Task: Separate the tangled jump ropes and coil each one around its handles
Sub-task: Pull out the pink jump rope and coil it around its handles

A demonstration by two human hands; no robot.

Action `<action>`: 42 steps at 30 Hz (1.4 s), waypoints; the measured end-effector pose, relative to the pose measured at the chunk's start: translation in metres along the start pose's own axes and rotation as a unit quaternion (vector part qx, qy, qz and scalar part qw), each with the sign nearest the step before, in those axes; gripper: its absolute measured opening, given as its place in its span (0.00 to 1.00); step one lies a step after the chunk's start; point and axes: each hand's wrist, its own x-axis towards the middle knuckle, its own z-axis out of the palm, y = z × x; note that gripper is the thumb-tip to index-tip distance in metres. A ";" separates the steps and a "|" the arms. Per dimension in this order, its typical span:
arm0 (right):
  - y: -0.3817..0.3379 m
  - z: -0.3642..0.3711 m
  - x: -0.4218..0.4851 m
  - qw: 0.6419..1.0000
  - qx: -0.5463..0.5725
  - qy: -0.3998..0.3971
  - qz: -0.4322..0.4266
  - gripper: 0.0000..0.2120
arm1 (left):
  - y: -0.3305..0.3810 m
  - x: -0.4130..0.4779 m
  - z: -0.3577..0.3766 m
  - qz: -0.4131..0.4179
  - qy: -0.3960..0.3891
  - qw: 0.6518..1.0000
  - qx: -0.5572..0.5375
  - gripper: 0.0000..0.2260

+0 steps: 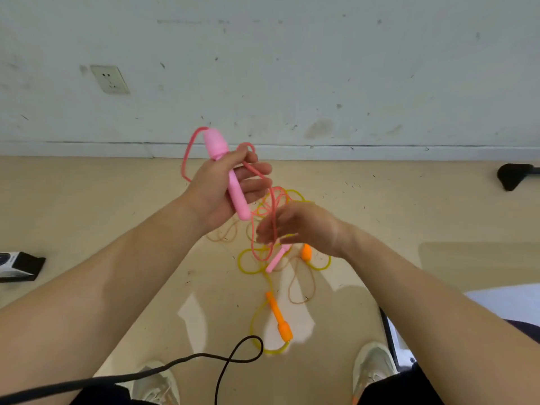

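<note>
My left hand (222, 185) grips a pink jump-rope handle (226, 171), held up in front of me with its thick end pointing away. The pink rope (273, 211) loops over that hand's fingers and hangs down. My right hand (298, 225), blurred by motion, pinches the hanging pink rope just below. The second pink handle (277, 258) lies on the floor in the tangle. The yellow rope (251, 264) lies looped on the floor with one orange handle (279, 317) between my feet and the other orange handle (306, 252) partly hidden behind my right wrist.
A black cable (233, 359) curls over the floor near my shoes (372, 366). A dark box (19, 266) lies at the left edge, a black object (512, 175) at the right by the wall. A socket (109, 79) sits on the wall.
</note>
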 end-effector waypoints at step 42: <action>-0.011 -0.015 -0.010 0.909 -0.188 0.365 -0.065 0.09 | 0.006 -0.009 0.007 0.060 0.015 0.994 0.089 0.07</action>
